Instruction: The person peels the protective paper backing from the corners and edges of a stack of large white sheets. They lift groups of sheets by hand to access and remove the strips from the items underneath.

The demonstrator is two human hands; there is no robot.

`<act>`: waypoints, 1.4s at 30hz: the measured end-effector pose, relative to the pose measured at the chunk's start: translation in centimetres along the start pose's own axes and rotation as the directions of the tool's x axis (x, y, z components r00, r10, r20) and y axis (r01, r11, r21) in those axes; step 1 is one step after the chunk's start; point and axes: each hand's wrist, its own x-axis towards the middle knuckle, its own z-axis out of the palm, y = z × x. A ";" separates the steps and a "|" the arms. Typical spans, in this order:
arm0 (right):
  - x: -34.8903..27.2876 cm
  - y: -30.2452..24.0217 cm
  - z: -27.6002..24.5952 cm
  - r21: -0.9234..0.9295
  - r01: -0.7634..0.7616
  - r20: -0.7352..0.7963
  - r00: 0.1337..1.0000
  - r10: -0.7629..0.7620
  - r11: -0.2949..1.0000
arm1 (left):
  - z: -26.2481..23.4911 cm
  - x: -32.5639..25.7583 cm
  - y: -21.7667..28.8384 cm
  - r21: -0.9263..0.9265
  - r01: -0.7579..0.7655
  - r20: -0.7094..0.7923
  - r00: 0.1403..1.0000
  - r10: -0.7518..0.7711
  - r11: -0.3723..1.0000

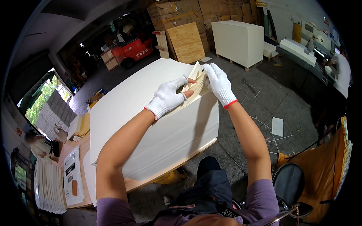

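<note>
Up close, left hand [167, 97] and right hand [218, 83] pinching sheet corners [197, 77], paper stack [151, 113].

Paper warehouse: forklift [132, 51], stacked paper pallets [238, 42].

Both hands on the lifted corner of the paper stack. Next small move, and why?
Probably slide the left hand thumb deeper under the raised sheets: both it and the right hand pinch only the far corner, and the rest of the paper stack lies flat.

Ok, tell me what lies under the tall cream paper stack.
The tall cream paper stack rests on a light wooden board, showing only as an edge strip. Whatever is beneath the board is hidden.
</note>
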 end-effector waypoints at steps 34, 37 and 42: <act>-1.6 0.3 -3.4 -0.671 0.108 0.193 0.981 0.032 0.733 | 0.6 -1.8 1.0 0.446 -0.099 -0.107 0.981 0.163 0.890; -1.3 0.6 -4.3 -0.694 0.211 0.246 0.968 -0.050 0.688 | 1.1 -0.2 1.1 0.491 -0.026 -0.061 0.996 0.064 0.871; -0.8 -1.1 -4.3 -0.723 0.320 0.347 0.935 -0.079 0.612 | 0.9 3.0 -0.2 0.549 0.095 -0.071 0.995 -0.067 0.830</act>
